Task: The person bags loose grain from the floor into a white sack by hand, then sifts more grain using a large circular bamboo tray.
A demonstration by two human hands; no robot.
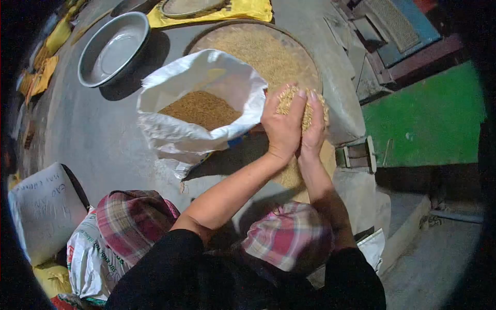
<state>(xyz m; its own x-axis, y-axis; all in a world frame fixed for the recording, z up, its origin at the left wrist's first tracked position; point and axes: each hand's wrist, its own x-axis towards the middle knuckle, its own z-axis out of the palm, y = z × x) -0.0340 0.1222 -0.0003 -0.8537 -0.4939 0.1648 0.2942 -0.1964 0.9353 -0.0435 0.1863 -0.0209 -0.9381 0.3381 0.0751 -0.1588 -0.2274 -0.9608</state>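
Note:
My left hand [281, 129] and my right hand [313, 135] are pressed together side by side, cupped around a heap of pale unhusked grain [284, 105]. They are raised over the near right edge of a round flat tray [316, 61] spread with similar grain [263, 54]. Just left of my hands stands an open white woven sack [175, 134], its mouth folded outward. Darker brown grain [201, 109] lies inside it. Below my wrists, more pale grain [290, 176] shows, partly hidden by my forearms.
A grey metal basin [87, 64] sits at the upper left. Beyond the tray, a yellow sheet [248, 10] lies under another round tray. A green panel [426, 119] and machine parts [395, 28] stand on the right. Filled sacks [49, 206] are at the lower left.

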